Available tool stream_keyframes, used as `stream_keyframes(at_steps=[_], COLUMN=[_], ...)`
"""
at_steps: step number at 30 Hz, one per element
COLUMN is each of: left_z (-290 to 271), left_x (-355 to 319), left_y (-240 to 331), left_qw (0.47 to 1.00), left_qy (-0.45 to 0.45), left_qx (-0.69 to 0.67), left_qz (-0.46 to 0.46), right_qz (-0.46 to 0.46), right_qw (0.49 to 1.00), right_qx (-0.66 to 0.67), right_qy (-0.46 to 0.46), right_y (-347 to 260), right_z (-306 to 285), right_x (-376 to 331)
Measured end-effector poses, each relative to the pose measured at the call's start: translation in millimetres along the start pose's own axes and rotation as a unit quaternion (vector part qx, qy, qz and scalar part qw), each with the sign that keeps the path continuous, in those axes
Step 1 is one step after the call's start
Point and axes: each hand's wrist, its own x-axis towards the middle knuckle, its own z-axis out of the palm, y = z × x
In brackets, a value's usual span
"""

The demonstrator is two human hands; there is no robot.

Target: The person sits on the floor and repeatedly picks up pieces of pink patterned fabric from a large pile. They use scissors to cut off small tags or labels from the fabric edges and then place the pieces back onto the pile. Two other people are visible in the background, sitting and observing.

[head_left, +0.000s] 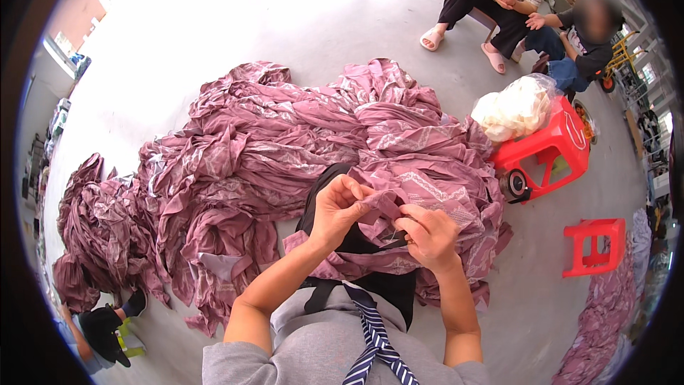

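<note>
A big heap of mauve-pink patterned cloth (299, 128) spreads over the floor in front of me and across my lap. Between my hands a small folded edge of the mauve fabric (385, 205) is raised. My left hand (338, 208) pinches this edge with thumb and fingers from the left. My right hand (432, 232) closes on the fabric's right end, thumb and forefinger together. A thin pale line like a thread hangs below my right fingertips; whether a small tool is also in that hand cannot be made out.
On the right stands a red plastic stool (563, 144), a white bundle in a clear bag (519, 108) on it and a dark round object (514, 185) beside it. A smaller red stool (595, 246) is nearer. Two people sit far right; another person's limbs show lower left.
</note>
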Motion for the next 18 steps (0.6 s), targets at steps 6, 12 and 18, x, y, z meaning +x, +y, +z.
stream_keyframes(at_steps=[6,12,18], left_z=[5,18,8], left_x=[-5,-3,-2], left_y=[1,-5,-11], left_qw=[0.999,0.992,0.986], left_qy=[0.023,0.01,-0.04], left_qx=[-0.017,-0.046,-0.118], left_qz=[-0.043,-0.115,-0.112], right_qz=[0.151,0.115,0.167], right_qw=[0.965,0.971,0.937], right_qx=[0.207,0.208,0.306], right_qy=[0.06,-0.03,-0.009], right_y=[-15,9,2], right_z=[-7,8,11], right_x=[20,21,15])
